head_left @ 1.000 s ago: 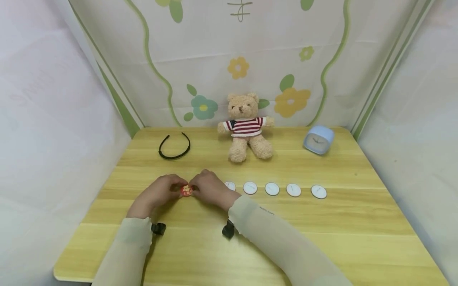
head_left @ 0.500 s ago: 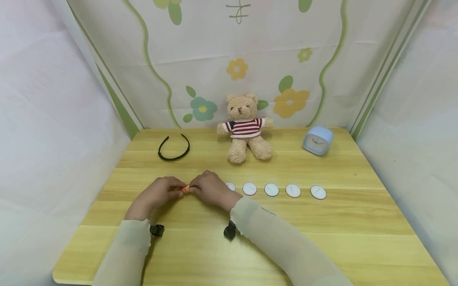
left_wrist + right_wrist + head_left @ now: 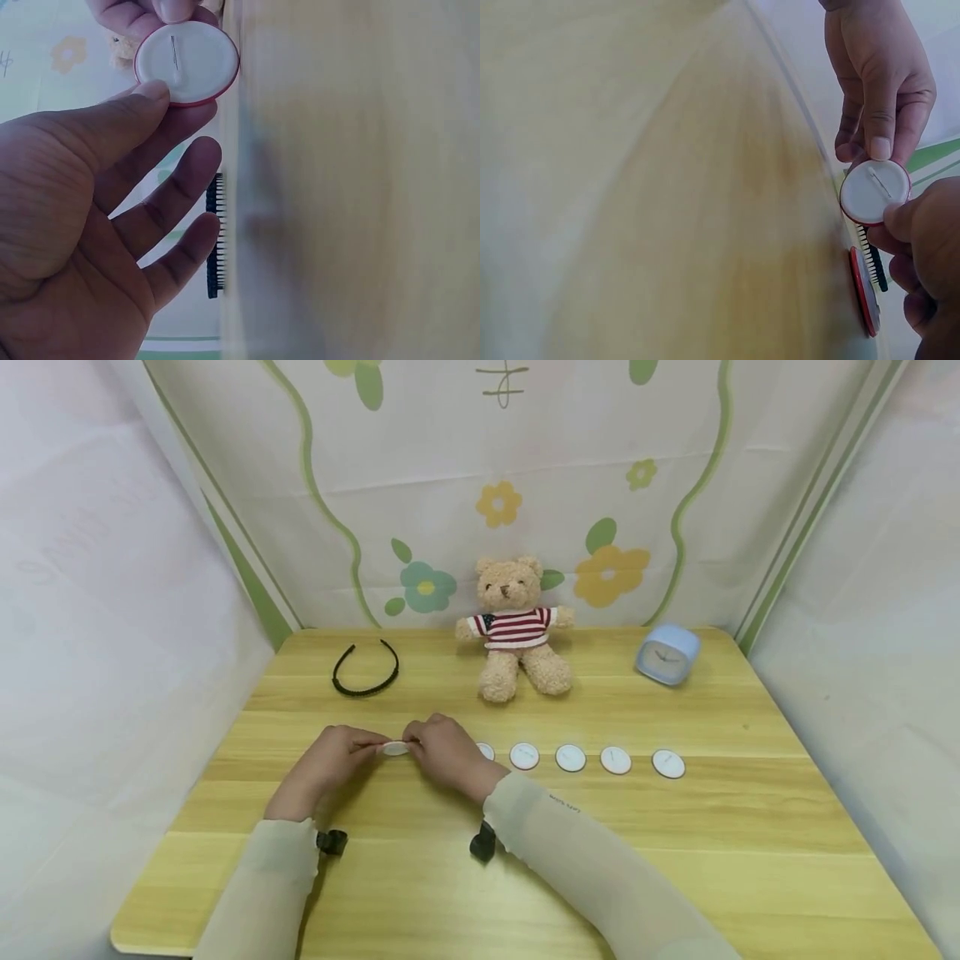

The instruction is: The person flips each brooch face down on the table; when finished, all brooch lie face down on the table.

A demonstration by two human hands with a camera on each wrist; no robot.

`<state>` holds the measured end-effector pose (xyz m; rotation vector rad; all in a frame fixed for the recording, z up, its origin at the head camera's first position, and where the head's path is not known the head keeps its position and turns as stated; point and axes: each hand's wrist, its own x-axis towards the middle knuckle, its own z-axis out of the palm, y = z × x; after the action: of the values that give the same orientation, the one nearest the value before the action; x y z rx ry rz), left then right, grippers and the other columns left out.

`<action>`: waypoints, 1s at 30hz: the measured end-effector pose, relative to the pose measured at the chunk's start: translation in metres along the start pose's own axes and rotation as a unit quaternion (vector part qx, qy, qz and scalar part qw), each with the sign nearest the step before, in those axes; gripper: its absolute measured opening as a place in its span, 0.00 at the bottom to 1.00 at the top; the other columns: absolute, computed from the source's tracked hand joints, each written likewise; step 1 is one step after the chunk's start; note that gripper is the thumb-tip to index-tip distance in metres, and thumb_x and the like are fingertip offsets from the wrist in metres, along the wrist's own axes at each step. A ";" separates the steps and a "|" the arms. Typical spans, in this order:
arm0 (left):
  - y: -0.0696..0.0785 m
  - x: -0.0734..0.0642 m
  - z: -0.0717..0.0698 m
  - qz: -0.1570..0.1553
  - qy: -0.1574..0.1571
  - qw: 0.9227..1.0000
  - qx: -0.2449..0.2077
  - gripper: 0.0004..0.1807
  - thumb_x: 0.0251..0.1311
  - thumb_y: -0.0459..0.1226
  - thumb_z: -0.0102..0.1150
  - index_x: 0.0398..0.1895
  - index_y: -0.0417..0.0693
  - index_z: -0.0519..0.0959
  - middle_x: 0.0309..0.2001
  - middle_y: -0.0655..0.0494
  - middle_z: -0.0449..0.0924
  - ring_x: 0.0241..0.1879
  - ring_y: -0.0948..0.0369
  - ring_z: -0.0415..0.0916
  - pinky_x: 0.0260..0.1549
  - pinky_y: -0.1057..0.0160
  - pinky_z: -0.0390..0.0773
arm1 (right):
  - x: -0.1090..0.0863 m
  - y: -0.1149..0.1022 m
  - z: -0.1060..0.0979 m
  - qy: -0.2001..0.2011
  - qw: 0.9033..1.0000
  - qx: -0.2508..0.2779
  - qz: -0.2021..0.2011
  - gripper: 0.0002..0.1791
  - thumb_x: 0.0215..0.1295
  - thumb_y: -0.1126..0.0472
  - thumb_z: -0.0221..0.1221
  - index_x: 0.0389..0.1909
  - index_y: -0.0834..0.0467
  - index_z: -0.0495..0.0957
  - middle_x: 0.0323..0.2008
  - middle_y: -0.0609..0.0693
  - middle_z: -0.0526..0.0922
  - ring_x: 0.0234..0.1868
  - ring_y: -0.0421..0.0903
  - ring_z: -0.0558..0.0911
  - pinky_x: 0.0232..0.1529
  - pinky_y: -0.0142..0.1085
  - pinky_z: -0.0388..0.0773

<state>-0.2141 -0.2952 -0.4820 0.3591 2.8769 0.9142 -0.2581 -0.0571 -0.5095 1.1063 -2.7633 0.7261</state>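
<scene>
A round pin badge (image 3: 195,64) with a white back, a metal pin across it and a red rim is held up between both hands. My left hand (image 3: 330,768) pinches its left edge between thumb and index finger, the other fingers spread apart in the left wrist view. On the opposite edge, my right hand (image 3: 450,760) pinches it with thumb and curled fingers. The white pin side faces me. To the right of the hands, several more badges (image 3: 570,757) lie white side up in a row; the leftmost badge (image 3: 486,751) is partly covered by my right hand.
A black toothed headband (image 3: 365,690) lies at the back left. Against the flowered cloth sits a teddy bear (image 3: 513,627) in a striped shirt. A light blue clock (image 3: 668,654) stands at the back right of the wooden table (image 3: 420,893).
The badge has been turned over between the fingers: its red and yellow face showed one second ago, it was tilted half a second ago, and its white back shows now.
</scene>
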 end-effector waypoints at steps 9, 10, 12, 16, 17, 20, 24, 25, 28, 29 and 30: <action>0.004 0.001 0.005 -0.012 0.002 1.000 -0.023 0.12 0.78 0.34 0.64 0.58 0.54 0.88 0.51 0.54 0.93 0.55 0.51 0.89 0.62 0.40 0.83 | -0.001 0.004 0.001 -0.008 1.000 0.012 -0.012 0.08 0.80 0.55 0.64 0.54 0.47 0.85 0.44 0.42 0.92 0.43 0.42 0.81 0.46 0.34 0.80; 0.004 0.000 0.005 -0.017 0.003 0.999 -0.027 0.12 0.77 0.33 0.64 0.57 0.55 0.87 0.50 0.54 0.93 0.54 0.52 0.89 0.61 0.41 0.84 | 0.000 0.004 0.001 -0.011 1.000 0.012 -0.014 0.09 0.80 0.55 0.65 0.55 0.47 0.85 0.44 0.42 0.92 0.44 0.42 0.82 0.47 0.34 0.80; 0.004 0.000 0.006 -0.023 0.003 0.999 -0.038 0.11 0.75 0.32 0.66 0.55 0.54 0.85 0.49 0.55 0.92 0.53 0.54 0.89 0.60 0.42 0.84 | 0.000 0.005 0.001 -0.015 1.000 0.015 -0.018 0.10 0.79 0.55 0.66 0.56 0.47 0.85 0.45 0.42 0.92 0.45 0.42 0.82 0.48 0.34 0.80; 0.003 0.001 0.007 -0.025 -0.002 0.998 -0.051 0.12 0.73 0.31 0.69 0.53 0.55 0.84 0.49 0.58 0.91 0.54 0.55 0.87 0.60 0.44 0.84 | 0.002 0.005 0.001 -0.022 0.999 0.023 -0.018 0.10 0.76 0.54 0.69 0.54 0.47 0.87 0.45 0.41 0.91 0.45 0.41 0.81 0.51 0.35 0.79; 0.003 0.002 0.007 -0.024 -0.006 0.998 -0.052 0.12 0.72 0.31 0.70 0.53 0.56 0.85 0.49 0.59 0.90 0.54 0.55 0.86 0.61 0.44 0.83 | 0.002 0.005 0.002 -0.024 0.999 0.026 -0.016 0.10 0.76 0.54 0.69 0.54 0.47 0.88 0.44 0.40 0.91 0.46 0.41 0.81 0.52 0.35 0.79; 0.001 0.003 0.008 -0.025 -0.019 0.998 -0.052 0.13 0.71 0.31 0.71 0.53 0.57 0.85 0.50 0.60 0.89 0.56 0.55 0.85 0.64 0.42 0.81 | 0.003 0.006 0.003 -0.029 0.999 0.032 -0.014 0.10 0.75 0.54 0.70 0.54 0.46 0.89 0.44 0.40 0.92 0.46 0.41 0.80 0.53 0.36 0.78; -0.003 0.002 0.009 -0.027 -0.026 0.998 -0.054 0.15 0.71 0.32 0.72 0.54 0.59 0.85 0.52 0.60 0.89 0.60 0.53 0.84 0.67 0.41 0.79 | 0.004 0.007 0.006 -0.035 0.998 0.038 -0.019 0.11 0.75 0.54 0.70 0.55 0.46 0.90 0.45 0.39 0.92 0.46 0.40 0.80 0.55 0.36 0.78; -0.005 0.002 0.008 -0.027 -0.027 0.998 -0.054 0.15 0.70 0.32 0.72 0.55 0.59 0.85 0.53 0.60 0.89 0.62 0.52 0.83 0.68 0.40 0.78 | 0.004 0.007 0.006 -0.036 0.998 0.039 -0.021 0.12 0.75 0.54 0.70 0.56 0.46 0.90 0.45 0.39 0.93 0.46 0.40 0.80 0.56 0.36 0.77; -0.007 0.001 0.008 -0.029 -0.028 0.998 -0.056 0.15 0.71 0.33 0.72 0.55 0.60 0.86 0.56 0.59 0.88 0.66 0.50 0.80 0.71 0.37 0.75 | 0.005 0.006 0.007 -0.041 0.998 0.036 -0.031 0.12 0.76 0.54 0.69 0.56 0.46 0.91 0.47 0.39 0.93 0.47 0.41 0.81 0.57 0.36 0.77; -0.008 0.001 0.007 -0.033 -0.029 0.997 -0.056 0.15 0.71 0.33 0.72 0.56 0.60 0.86 0.57 0.59 0.88 0.68 0.49 0.79 0.72 0.37 0.73 | 0.005 0.006 0.007 -0.043 0.998 0.031 -0.035 0.12 0.77 0.54 0.69 0.56 0.46 0.91 0.49 0.39 0.93 0.48 0.41 0.81 0.58 0.36 0.77; -0.008 0.001 0.007 -0.037 -0.030 0.997 -0.057 0.15 0.70 0.33 0.72 0.56 0.59 0.86 0.58 0.58 0.88 0.69 0.48 0.78 0.73 0.36 0.72 | 0.006 0.005 0.007 -0.045 0.998 0.025 -0.039 0.12 0.77 0.54 0.69 0.57 0.46 0.91 0.50 0.39 0.93 0.48 0.41 0.82 0.59 0.36 0.77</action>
<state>-0.2153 -0.2972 -0.4926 0.2641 2.7502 1.0301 -0.2651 -0.0605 -0.5164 1.2802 -2.7711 0.7575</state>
